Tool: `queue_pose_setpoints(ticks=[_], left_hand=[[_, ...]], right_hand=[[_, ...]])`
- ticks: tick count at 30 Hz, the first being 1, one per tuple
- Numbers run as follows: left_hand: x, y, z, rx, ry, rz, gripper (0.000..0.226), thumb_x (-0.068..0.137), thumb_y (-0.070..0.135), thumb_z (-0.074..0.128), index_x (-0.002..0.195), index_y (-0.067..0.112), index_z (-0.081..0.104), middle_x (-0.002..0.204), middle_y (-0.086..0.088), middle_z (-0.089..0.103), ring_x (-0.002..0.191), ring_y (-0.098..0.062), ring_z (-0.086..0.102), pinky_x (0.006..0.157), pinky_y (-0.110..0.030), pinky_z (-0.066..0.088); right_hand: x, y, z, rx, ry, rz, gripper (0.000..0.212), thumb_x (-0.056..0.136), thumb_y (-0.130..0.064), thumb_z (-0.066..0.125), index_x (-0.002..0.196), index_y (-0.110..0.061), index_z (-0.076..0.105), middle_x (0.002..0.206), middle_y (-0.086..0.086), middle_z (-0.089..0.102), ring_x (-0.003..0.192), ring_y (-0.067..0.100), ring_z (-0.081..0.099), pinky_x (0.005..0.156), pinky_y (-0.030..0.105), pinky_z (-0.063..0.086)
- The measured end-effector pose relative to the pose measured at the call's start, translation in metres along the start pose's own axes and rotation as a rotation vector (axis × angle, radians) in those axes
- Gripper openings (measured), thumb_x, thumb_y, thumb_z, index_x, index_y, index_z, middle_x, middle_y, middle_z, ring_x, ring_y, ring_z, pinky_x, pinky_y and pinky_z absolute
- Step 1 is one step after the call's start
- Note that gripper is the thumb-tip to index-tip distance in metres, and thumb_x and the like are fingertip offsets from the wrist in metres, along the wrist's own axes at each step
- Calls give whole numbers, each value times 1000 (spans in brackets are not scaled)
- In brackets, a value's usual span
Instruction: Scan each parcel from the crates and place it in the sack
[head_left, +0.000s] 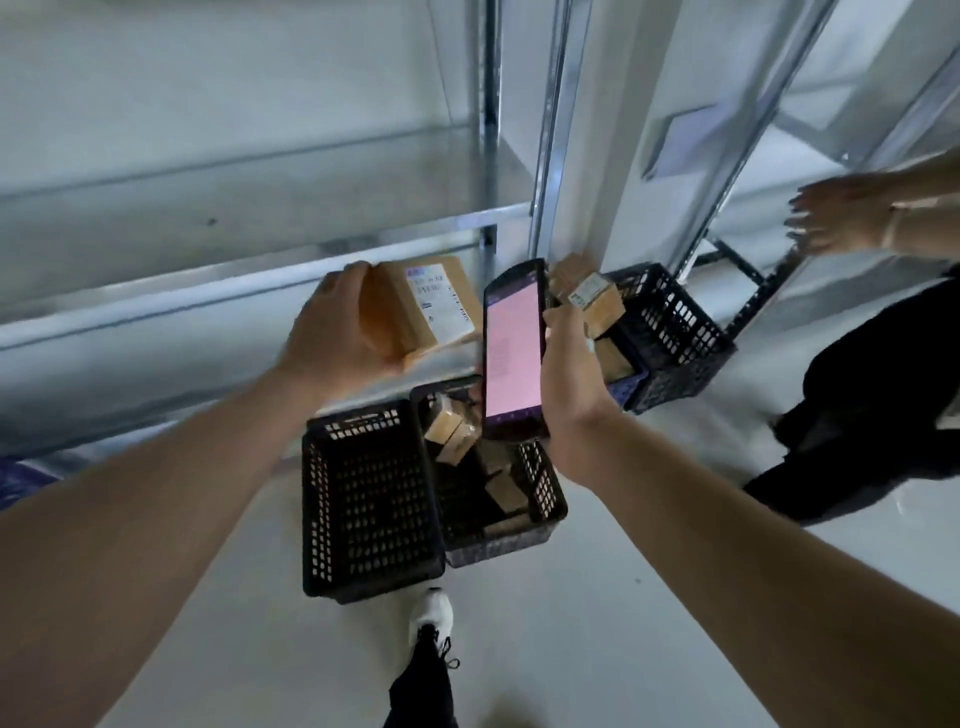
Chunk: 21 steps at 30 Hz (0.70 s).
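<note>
Centre frame, the left hand (343, 327) gripped a brown parcel (431, 306), label up, just beside the scanner (514, 348) held in the right hand (569, 353). Scanning under way, I reckoned; more boxes (449, 434) lay in the crates (543, 493) below, sack unseen.

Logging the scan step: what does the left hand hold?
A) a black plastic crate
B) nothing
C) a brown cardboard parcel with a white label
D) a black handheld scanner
C: the left hand grips the brown cardboard parcel with a white label, while the black pink-screened handheld scanner sits in the right hand.
</note>
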<state>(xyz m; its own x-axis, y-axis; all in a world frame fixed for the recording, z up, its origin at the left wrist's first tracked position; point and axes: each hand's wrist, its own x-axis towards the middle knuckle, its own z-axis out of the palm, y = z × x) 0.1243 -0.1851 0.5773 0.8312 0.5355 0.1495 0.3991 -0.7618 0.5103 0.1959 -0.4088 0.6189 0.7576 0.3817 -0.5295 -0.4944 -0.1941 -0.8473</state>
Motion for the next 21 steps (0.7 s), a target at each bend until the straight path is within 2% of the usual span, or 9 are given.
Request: queue_pose_setpoints(ticks=[1, 2, 3, 4, 7, 11, 15, 18, 21], left_hand=[[-6, 10, -20, -20, 31, 18, 114, 55, 26, 103, 151, 9, 43, 144, -16, 54, 131, -35, 53, 108, -43, 47], [-11, 19, -41, -48, 69, 37, 115, 55, 22, 102, 152, 11, 42, 145, -15, 53, 131, -34, 53, 108, -45, 49], [-16, 29, -62, -74, 103, 51, 117, 54, 20, 102, 153, 14, 41, 147, -13, 51, 132, -32, 53, 108, -47, 51], [-20, 37, -82, -85, 130, 69, 118, 55, 19, 102, 154, 18, 39, 149, -10, 51, 133, -31, 53, 107, -50, 53], [-33, 56, -140, -115, 195, 128, 118, 57, 21, 103, 153, 31, 35, 152, 2, 50, 133, -27, 56, 102, -54, 57], [-48, 72, -212, -209, 257, 194, 118, 59, 9, 100, 153, 40, 35, 146, 11, 50, 124, -25, 60, 90, -56, 62], [-59, 76, -272, -176, 295, 248, 119, 61, 0, 96, 156, 35, 33, 134, 10, 53, 108, -19, 65, 89, -45, 62], [-64, 73, -311, -141, 330, 286, 124, 61, -5, 97, 160, 29, 30, 134, 9, 50, 100, -5, 64, 80, -33, 58], [-70, 71, -345, -106, 359, 310, 126, 63, -6, 96, 161, 28, 26, 144, 5, 48, 109, -19, 62, 82, -32, 54]], right_hand=[[-18, -13, -1, 7, -19, -50, 75, 86, -67, 30, 127, -16, 66, 120, 21, 73, 113, 42, 68, 98, 40, 52], [-39, -27, -3, 18, -39, -83, 68, 96, -64, 30, 119, -12, 67, 105, 26, 75, 102, 42, 71, 85, 33, 55], [-56, -39, -3, 36, -63, -94, 62, 105, -58, 30, 114, -11, 69, 92, 23, 77, 89, 39, 74, 71, 30, 56], [-71, -51, -4, 42, -103, -107, 60, 108, -54, 28, 117, -12, 71, 90, 22, 78, 82, 38, 75, 64, 30, 57], [-114, -80, 5, 58, -172, -145, 62, 108, -53, 26, 125, -13, 70, 111, 25, 79, 83, 37, 74, 69, 38, 59], [-161, -114, 17, 84, -224, -243, 60, 111, -54, 24, 123, -15, 69, 100, 21, 76, 83, 37, 73, 74, 43, 61], [-203, -135, 39, 122, -274, -306, 60, 111, -53, 28, 128, -13, 68, 98, 21, 74, 80, 38, 72, 80, 48, 62], [-230, -146, 63, 96, -329, -330, 60, 109, -54, 30, 134, -13, 66, 98, 21, 74, 80, 39, 72, 75, 44, 61], [-253, -152, 83, 67, -392, -348, 58, 110, -54, 30, 133, -14, 65, 97, 22, 72, 79, 39, 71, 76, 46, 61]])
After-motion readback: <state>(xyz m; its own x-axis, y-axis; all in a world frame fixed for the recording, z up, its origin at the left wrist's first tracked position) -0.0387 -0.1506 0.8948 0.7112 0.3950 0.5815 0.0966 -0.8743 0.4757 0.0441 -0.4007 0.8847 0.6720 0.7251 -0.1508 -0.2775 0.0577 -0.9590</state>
